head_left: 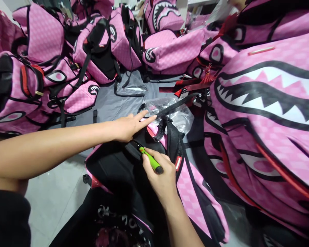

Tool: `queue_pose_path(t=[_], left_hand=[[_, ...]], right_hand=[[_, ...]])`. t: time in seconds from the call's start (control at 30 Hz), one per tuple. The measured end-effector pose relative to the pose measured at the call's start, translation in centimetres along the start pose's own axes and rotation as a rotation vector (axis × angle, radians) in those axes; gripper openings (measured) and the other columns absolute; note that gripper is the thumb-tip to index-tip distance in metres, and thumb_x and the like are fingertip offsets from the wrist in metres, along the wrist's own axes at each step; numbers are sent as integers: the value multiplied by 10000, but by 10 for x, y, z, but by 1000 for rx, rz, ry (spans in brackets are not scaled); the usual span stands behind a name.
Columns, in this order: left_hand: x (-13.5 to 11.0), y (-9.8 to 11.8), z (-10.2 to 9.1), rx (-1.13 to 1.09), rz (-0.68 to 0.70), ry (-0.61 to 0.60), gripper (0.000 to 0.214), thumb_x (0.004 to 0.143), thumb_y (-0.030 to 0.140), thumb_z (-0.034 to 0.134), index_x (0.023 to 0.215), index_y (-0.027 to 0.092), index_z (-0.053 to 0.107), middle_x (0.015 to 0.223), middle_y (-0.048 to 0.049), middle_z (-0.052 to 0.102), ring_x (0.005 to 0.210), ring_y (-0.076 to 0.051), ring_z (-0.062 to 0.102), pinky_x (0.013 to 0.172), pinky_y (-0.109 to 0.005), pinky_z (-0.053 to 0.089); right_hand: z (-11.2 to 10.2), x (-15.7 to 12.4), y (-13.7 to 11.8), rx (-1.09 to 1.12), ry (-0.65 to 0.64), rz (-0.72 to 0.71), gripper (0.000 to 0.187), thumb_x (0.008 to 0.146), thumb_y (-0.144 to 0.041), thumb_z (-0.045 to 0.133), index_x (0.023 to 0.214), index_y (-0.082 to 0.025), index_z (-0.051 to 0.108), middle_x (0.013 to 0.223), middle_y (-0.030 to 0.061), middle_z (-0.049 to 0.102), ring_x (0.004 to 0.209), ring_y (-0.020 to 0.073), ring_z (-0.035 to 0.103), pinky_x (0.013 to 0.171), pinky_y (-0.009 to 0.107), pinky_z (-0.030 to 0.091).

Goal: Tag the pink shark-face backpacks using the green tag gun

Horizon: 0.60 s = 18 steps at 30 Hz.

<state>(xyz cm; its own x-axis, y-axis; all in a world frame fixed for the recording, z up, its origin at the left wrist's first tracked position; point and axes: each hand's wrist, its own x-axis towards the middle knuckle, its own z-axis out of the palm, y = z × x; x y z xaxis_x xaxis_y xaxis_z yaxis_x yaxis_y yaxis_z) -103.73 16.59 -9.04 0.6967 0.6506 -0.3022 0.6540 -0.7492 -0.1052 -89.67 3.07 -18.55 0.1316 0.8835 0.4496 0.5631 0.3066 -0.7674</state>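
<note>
A pink and black backpack (118,168) lies across the lap and table edge, its black back panel facing up. My left hand (127,127) rests on its upper part, fingers stretched toward the top handle and strap. In my right hand (161,171) is a green marker pen (151,159) with a black end, closed between thumb and fingers. Its dark tip points up and left at the black panel, close under my left hand; whether it touches cannot be made out. A black shoulder strap (173,144) with a red label (178,163) runs just right of my right hand.
Several pink backpacks, such as one with a shark mouth (270,92) at right and one with eye patches (10,116) at left, crowd the grey tabletop (110,103). Clear plastic wrap (182,116) and red tags (184,84) lie beyond my hands. Pale floor tiles (59,192) show below left.
</note>
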Motion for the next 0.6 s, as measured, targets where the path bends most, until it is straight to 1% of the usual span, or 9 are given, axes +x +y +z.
queue_pose_path(t=[0.1,0.13,0.17,0.23,0.27,0.3,0.33,0.43,0.6], left_hand=[[3,-4,3,-85,-94,17,1182,733,145,698,1560,303,-133,1651,-200,-86,1262,-312,555,858,-333,524],[4,-5,6,-121,-139,32,1200,732,185,716,1555,296,-151,1645,-219,-84,1249,-309,571,842,-327,525],[4,-5,9,-152,-180,48,1203,739,222,722,1553,283,-161,1643,-238,-29,1229,-306,588,829,-322,524],[4,-4,14,-176,-223,70,1148,777,253,695,1558,247,-147,1584,-246,251,1167,-300,627,811,-319,519],[3,-2,16,-171,-225,76,1111,798,247,672,1561,229,-135,1493,-230,406,1123,-297,647,797,-319,517],[3,-1,17,-164,-222,81,1080,814,238,653,1563,212,-125,1381,-204,519,1071,-290,666,779,-317,514],[3,0,17,-155,-218,82,1057,826,231,639,1564,200,-118,1283,-180,580,1019,-282,680,760,-314,511],[3,1,17,-134,-208,73,1039,833,219,629,1565,195,-109,1200,-153,604,952,-260,686,734,-305,507],[7,0,15,-135,-197,56,1014,830,221,633,1572,186,-58,1204,-159,588,954,-248,680,744,-296,509]], right_hand=[[3,2,4,-10,19,6,181,900,-262,622,1051,-218,713,979,50,766,816,204,709,797,378,532],[6,3,5,-11,23,12,180,897,-262,628,1049,-217,713,981,49,767,810,203,709,798,379,529],[8,5,5,-8,24,14,174,894,-261,633,1042,-217,715,976,46,768,799,201,709,796,378,524],[13,9,6,0,9,12,162,889,-260,639,1023,-214,717,956,40,770,780,197,707,794,377,510],[16,10,6,-5,5,10,158,888,-261,641,1017,-212,718,950,40,770,780,198,707,799,379,502],[17,11,5,-20,10,11,157,889,-264,640,1014,-209,718,948,42,769,785,200,708,805,382,493],[18,12,5,-43,24,15,158,893,-266,637,1015,-207,718,949,46,769,791,203,708,810,385,487],[17,11,2,-89,57,36,164,895,-282,634,1010,-204,721,958,56,769,808,211,711,821,396,487],[11,13,0,-25,-13,133,192,873,-292,648,1033,-227,733,1006,57,767,889,233,716,869,431,526]])
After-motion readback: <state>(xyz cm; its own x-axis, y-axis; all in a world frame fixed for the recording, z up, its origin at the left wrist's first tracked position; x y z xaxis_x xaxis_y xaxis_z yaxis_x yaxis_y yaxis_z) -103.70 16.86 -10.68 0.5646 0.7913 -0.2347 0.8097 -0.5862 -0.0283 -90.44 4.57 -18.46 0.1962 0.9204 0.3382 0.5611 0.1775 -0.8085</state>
